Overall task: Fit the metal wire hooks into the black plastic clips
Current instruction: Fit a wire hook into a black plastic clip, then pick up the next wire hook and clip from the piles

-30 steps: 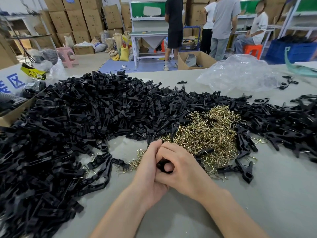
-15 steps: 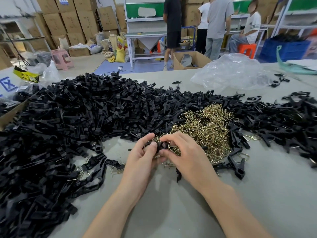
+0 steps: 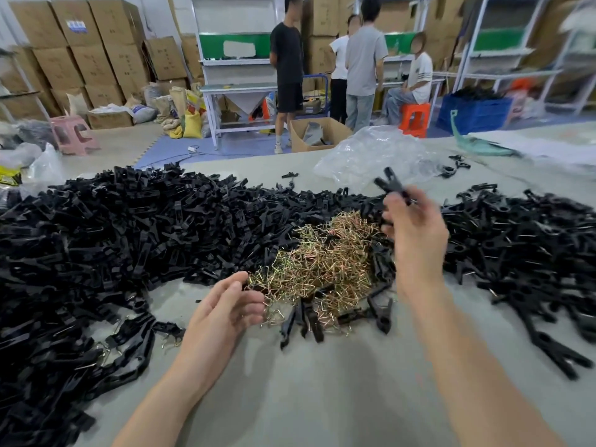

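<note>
The right hand (image 3: 416, 227) pinches one black clip (image 3: 392, 185), centre right; the left hand (image 3: 222, 311), grip released, lies beside one hook heap (image 3: 322, 259).

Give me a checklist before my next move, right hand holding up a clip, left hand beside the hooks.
1. Grip of right hand: ok, black clip pinched, raised above the piles.
2. Hook seated in that clip: cannot tell, blurred.
3. Free left hand: ok, open, nothing visible in it.
4. Reach to wire hooks: ok, pile beside the left fingertips.
5. Supply of loose clips: ok, clip heap on the table.
</note>
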Motion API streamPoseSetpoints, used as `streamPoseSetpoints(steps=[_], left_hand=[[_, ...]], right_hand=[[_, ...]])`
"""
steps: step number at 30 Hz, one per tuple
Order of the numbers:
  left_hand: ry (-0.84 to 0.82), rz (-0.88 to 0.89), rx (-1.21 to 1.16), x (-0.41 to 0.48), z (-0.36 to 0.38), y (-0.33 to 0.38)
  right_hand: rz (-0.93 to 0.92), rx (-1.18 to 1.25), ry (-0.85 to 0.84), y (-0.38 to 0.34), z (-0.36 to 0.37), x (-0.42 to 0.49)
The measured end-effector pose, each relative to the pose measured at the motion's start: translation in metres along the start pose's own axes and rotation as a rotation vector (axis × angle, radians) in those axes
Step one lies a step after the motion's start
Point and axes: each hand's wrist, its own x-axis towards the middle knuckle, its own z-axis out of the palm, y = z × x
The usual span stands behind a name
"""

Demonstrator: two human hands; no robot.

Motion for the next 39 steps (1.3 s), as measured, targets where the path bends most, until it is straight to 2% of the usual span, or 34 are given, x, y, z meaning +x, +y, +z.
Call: streamPoseSetpoints(steps=[2,3,5,7,10,14,16,19,24,26,33,39], left_hand=[[-0.015,-0.003,0.011,0.000,-0.001,-0.002],[-0.009,0.001,0.026,0.000,0.000,-0.003],[0.012,0.031,0.061,-0.001,0.002,-0.005],[0.057,0.116,0.238,-0.004,0.003,-0.009],[0.145,0.372,0.796,-0.007,-0.004,-0.010],[0.222,0.485,1.033,0.001,-0.015,-0.009],[0.279,0.475,1.171,0.010,-0.021,-0.009],[0.326,0.375,1.344,0.021,-0.025,-0.003],[0.162,0.314,1.599,0.031,-0.025,-0.003],[0.131,0.323,1.622,0.029,-0.024,-0.003],[0.294,0.390,1.524,0.027,-0.023,-0.004],[0.269,0.447,1.418,0.026,-0.028,-0.001]], right_hand=[[0.216,0.259,0.119,-0.014,-0.020,0.035],[0.285,0.273,0.117,-0.016,-0.026,0.044],[0.330,0.149,0.065,-0.009,-0.027,0.042],[0.272,0.005,-0.027,0.001,-0.013,0.018],[0.080,-0.314,-0.212,0.022,0.021,-0.027],[-0.223,-0.647,-0.470,0.051,0.063,-0.077],[-0.367,-0.830,-0.527,0.064,0.069,-0.087],[-0.384,-0.901,-0.577,0.071,0.068,-0.085],[-0.404,-0.898,-0.590,0.072,0.066,-0.083],[-0.405,-0.899,-0.585,0.072,0.066,-0.084],[-0.390,-0.888,-0.586,0.071,0.067,-0.084],[-0.374,-0.875,-0.596,0.069,0.066,-0.082]])
